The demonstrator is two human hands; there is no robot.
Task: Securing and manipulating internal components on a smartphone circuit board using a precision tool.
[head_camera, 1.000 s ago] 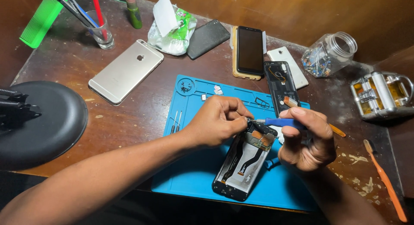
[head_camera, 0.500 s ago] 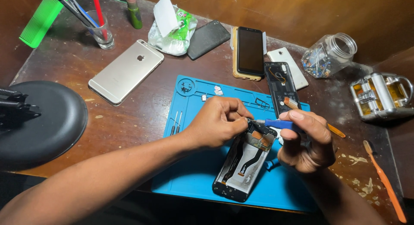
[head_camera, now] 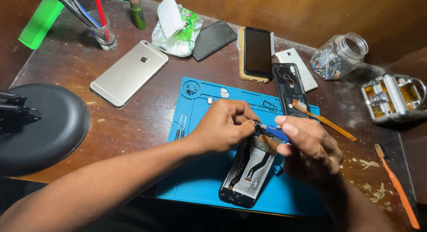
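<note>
A: What is each hand doing?

B: The right hand (head_camera: 311, 147) has its grip closed on a blue-handled tool (head_camera: 273, 132), the tip pointing toward the left hand. The left hand (head_camera: 224, 125) is pinched shut right at that tip, fingertips on the upper end of the opened phone (head_camera: 249, 169); whether it pinches a small part there I cannot tell.

A: And where is the phone?

B: Directly under both grips, lying back-off on the blue work mat (head_camera: 200, 178), its lower end reaching toward the person, just beyond the heel of the right hand.

A: What else lies near?

B: Just beyond the right grip, a black back cover (head_camera: 291, 87) with a toothbrush (head_camera: 324, 121) lying partly across it. Left of the left grip, two thin metal picks (head_camera: 180, 127) on the mat. Further off past the grips, on the table (head_camera: 133, 121), a gold phone (head_camera: 129, 74) face down, a dark-screened phone (head_camera: 257, 54) and a glass jar of small parts (head_camera: 340, 56).
</note>
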